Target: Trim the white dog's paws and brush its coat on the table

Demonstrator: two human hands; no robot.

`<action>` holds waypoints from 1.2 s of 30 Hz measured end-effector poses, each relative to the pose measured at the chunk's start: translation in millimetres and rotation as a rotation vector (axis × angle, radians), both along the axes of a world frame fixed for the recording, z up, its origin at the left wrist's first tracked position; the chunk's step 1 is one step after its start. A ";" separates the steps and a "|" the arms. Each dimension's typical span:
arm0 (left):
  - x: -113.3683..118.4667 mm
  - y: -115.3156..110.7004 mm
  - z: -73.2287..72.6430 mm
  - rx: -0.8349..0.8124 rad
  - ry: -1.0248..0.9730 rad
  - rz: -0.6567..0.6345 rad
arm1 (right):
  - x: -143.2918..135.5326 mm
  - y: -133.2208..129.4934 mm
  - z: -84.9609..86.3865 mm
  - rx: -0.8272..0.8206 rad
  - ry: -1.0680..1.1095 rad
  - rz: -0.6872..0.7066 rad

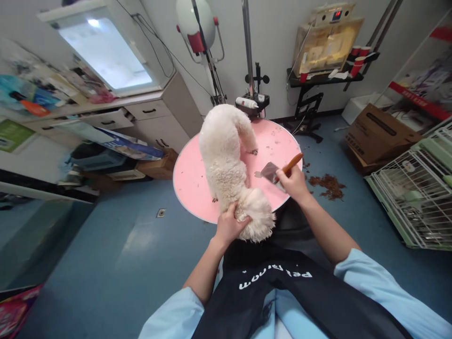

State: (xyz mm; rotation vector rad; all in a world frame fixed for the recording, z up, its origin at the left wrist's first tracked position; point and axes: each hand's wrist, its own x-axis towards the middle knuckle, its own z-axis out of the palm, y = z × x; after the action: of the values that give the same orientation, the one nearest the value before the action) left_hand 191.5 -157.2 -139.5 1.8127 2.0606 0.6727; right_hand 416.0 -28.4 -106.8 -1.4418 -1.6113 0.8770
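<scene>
A white curly-haired dog [226, 162] stands on a round pink grooming table [189, 165], its fluffy head turned toward me at the near edge. My left hand [231, 223] is closed on the fur at the dog's neck, just behind the head. In my right hand [293, 183] is a slicker brush [270, 172] with a wooden handle, held over the right part of the table. The brush is apart from the dog. Small tufts of hair lie on the pink top. The dog's face is hidden from view.
An upright metal pole [248, 42] rises behind the table, with a white bottle [246, 102] at its base. A dryer [197, 28] stands at the back. Brown hair clippings [328, 186] lie on the blue floor. To the right are a wire cage [413, 188] and a cardboard box [377, 132].
</scene>
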 end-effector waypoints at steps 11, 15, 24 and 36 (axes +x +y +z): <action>-3.2 0.7 -7.7 0.058 0.067 -0.039 | -3.5 -1.3 -2.1 -0.118 0.042 0.332; -8.6 1.2 -11.1 0.122 0.124 -0.064 | -1.8 10.3 -11.3 -0.093 -0.040 -0.022; -17.3 16.7 23.1 0.341 0.453 -0.389 | -22.7 11.7 -39.1 -0.258 0.517 0.188; -24.9 36.7 16.2 0.875 0.255 -0.639 | -27.8 18.0 -40.1 -0.214 0.432 0.129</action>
State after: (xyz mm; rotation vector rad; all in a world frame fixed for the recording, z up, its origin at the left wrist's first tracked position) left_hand 166.6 -120.5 -123.3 2.9499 1.1822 1.2991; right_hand 388.2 -10.4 -146.9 -1.1894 -1.3222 1.3658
